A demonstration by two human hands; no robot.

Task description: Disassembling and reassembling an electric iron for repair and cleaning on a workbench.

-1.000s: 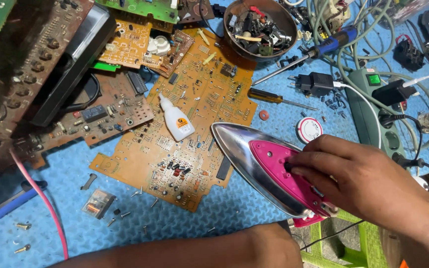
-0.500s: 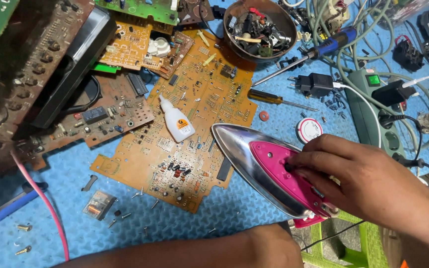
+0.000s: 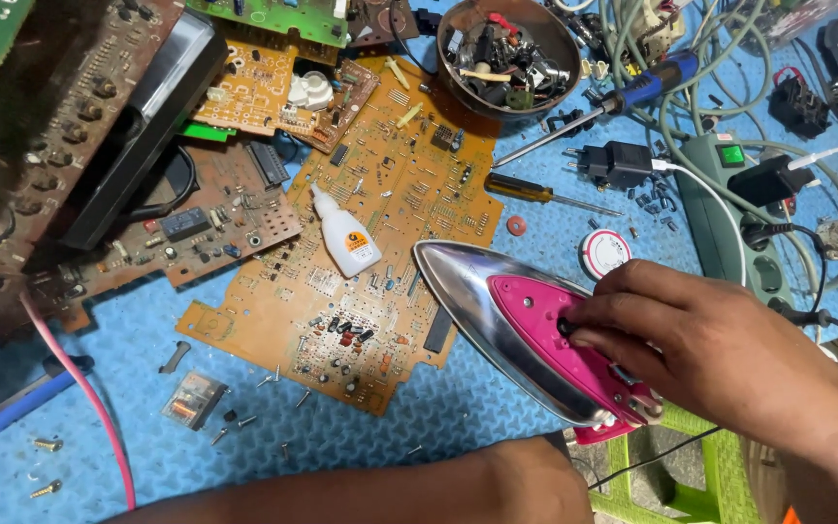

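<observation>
A clothes iron lies upside-down-tilted at the right: a shiny steel soleplate (image 3: 472, 301) with a pink plastic body (image 3: 535, 335) set in it. My right hand (image 3: 700, 349) rests on the pink body, its fingertips pinched at a small dark spot near the middle. My left forearm (image 3: 390, 495) runs along the bottom edge towards the iron; my left hand is hidden under the iron's heel. A large orange circuit board (image 3: 380, 184) lies just left of the iron's tip, with a small white glue bottle (image 3: 346, 238) on it.
A blue mat (image 3: 128, 330) carries more brown circuit boards (image 3: 196, 233), loose screws (image 3: 46, 444) and a pink wire (image 3: 80, 388). Behind are a bowl (image 3: 453, 73) of small parts, a yellow-handled screwdriver (image 3: 526, 189), a blue soldering iron (image 3: 632, 87), a green power strip (image 3: 729, 209) and tangled cables. A green stool (image 3: 720, 480) stands below the iron.
My right hand's fingers have shifted very slightly on the pink body. The iron and everything on the mat stay where they were.
</observation>
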